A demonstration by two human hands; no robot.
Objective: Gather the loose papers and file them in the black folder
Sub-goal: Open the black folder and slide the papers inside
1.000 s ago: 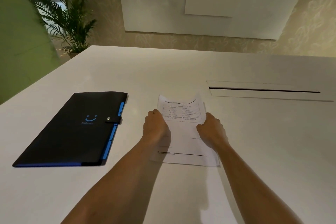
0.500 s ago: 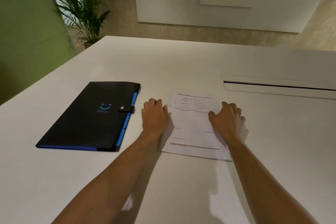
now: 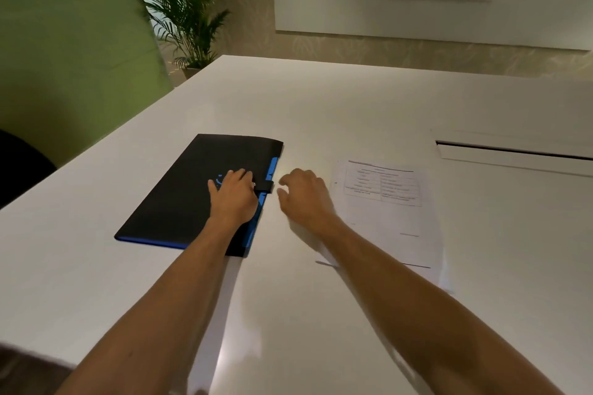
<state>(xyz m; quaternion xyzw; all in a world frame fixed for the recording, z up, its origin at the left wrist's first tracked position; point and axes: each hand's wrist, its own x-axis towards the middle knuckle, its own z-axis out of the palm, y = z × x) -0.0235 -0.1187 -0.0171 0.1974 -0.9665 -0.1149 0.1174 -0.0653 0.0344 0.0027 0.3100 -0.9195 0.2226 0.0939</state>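
On counter [image 3: 321, 112]: papers [image 3: 390, 221] stacked, right of black folder [image 3: 179, 199], unfiled. Folder apparently strapped closed. Left hand [image 3: 233, 194] flat on cover; right hand [image 3: 303, 194] loosely curled, empty, near clasp.

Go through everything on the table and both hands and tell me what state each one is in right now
black folder: closed, strap fastened, flat on the table.
papers: stacked, lying flat, untouched.
left hand: resting flat on the folder beside the strap.
right hand: hovering between folder and papers, fingers loosely curled, holding nothing.
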